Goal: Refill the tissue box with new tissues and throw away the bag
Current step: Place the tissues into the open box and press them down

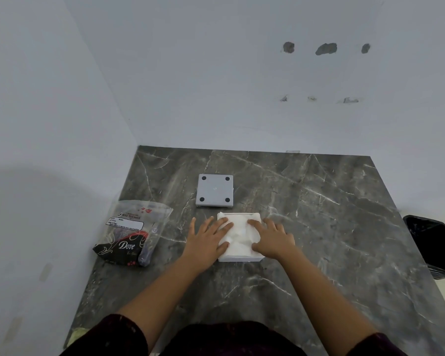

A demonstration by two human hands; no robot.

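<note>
Both hands press flat on the tissues (238,235) in the open tissue box (239,258), midway along the tabletop (332,227): left hand (208,242) and right hand (271,240) are spread, gripping nothing, probably to seat the stack below the rim. The box base (214,190), feet up, lies toward the far edge, clear for refitting. The emptied bag (132,235) rests by the left edge. The bin (434,245) past the right edge is cut off; stack depth is hidden.
</note>
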